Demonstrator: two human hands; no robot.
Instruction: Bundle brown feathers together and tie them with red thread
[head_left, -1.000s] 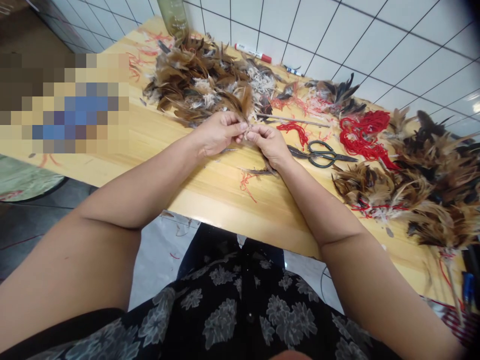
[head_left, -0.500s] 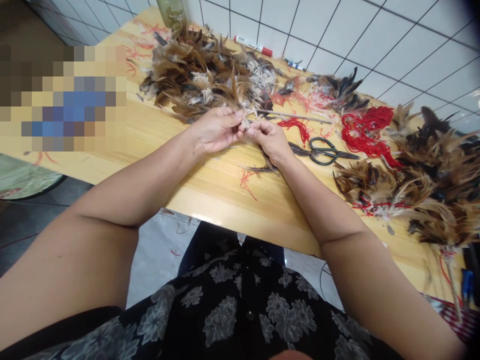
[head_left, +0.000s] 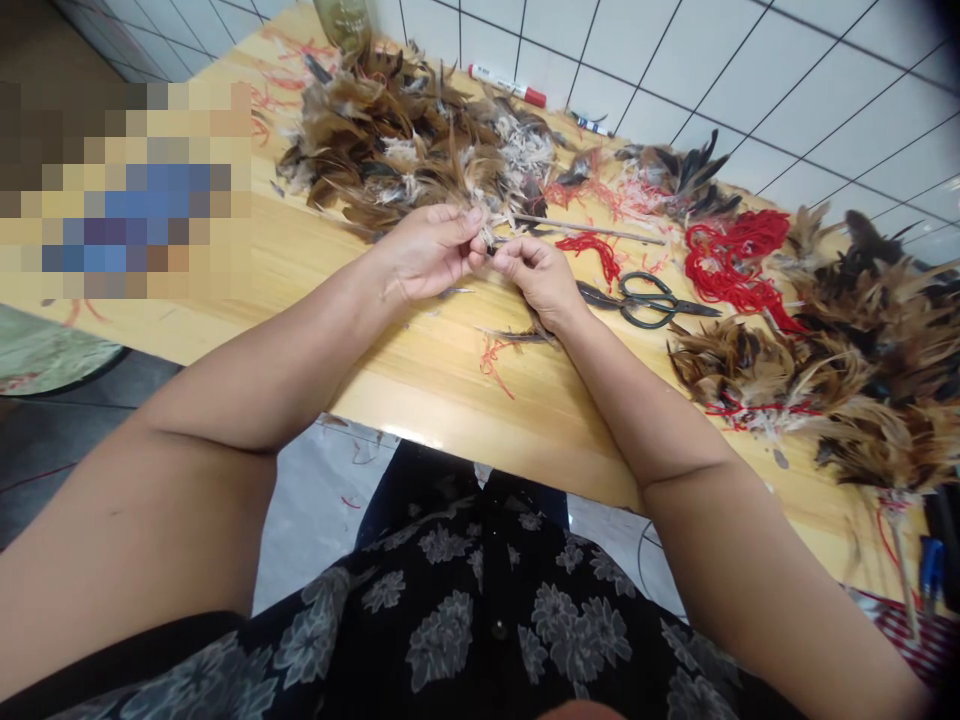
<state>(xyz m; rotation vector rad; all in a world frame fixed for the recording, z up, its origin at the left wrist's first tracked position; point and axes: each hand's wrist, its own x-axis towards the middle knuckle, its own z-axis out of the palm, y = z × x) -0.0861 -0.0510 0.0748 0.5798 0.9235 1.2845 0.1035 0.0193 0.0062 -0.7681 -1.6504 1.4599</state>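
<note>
My left hand (head_left: 439,252) pinches the pale quill ends of a small feather bunch (head_left: 486,228) at the near edge of a big brown feather pile (head_left: 375,140). Close beside it on the right, my right hand (head_left: 536,280) has thumb and forefinger pressed together at the same quills, on a small dark bit too tiny to identify. Behind my right hand a thin stick (head_left: 600,230) lies slanting to the right. Short red strings (head_left: 596,255) and black-handled scissors (head_left: 649,300) rest right of my right hand.
On the wooden table (head_left: 420,370) are a red yarn bundle (head_left: 739,260), tied brown feather bunches (head_left: 772,370) at the right, and a red-capped marker (head_left: 506,85) by the tiled wall. A glass jar (head_left: 343,22) stands at the back left. Part of the left is pixelated.
The fingertips of my two hands have shifted slightly apart, and a small dark bit now shows between them. The rest of the table looks the same.
</note>
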